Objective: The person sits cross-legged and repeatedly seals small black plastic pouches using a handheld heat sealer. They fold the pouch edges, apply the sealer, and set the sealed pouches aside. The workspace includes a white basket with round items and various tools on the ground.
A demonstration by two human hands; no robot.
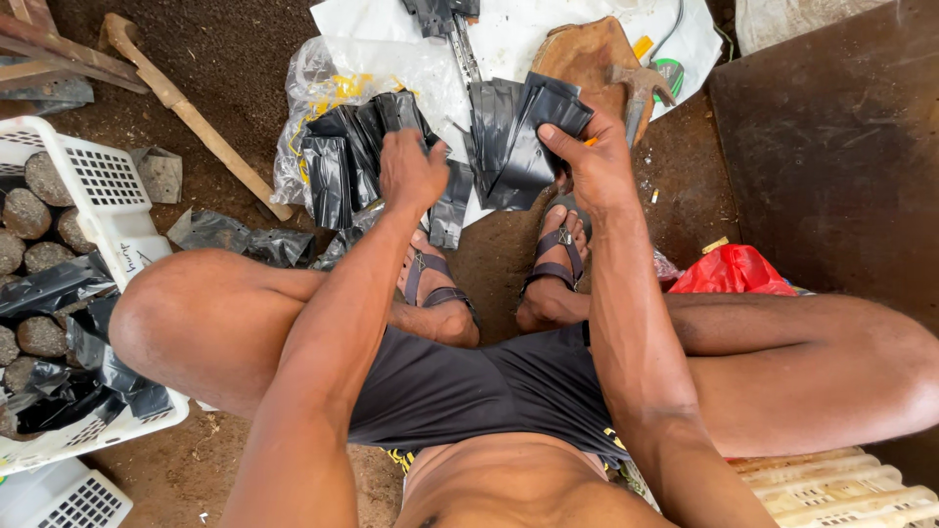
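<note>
A dark metal sheet (831, 166) fills the right side, its edge near the right knee. A white crate (108, 205) of soil-filled bags hems in the left knee. Between them lies bare dirt floor (225, 68), open at the upper left. The right hand (592, 161) grips a stack of black bags (528, 137). The left hand (411, 171), fingers curled down, presses on a pile of black bags (342, 156) lying on clear plastic (391, 68).

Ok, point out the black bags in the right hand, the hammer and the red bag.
black plastic bags (533, 132), head view, middle of the fanned stack
hammer (641, 88), head view, metal head
red plastic bag (734, 271), head view, crumpled middle
</note>
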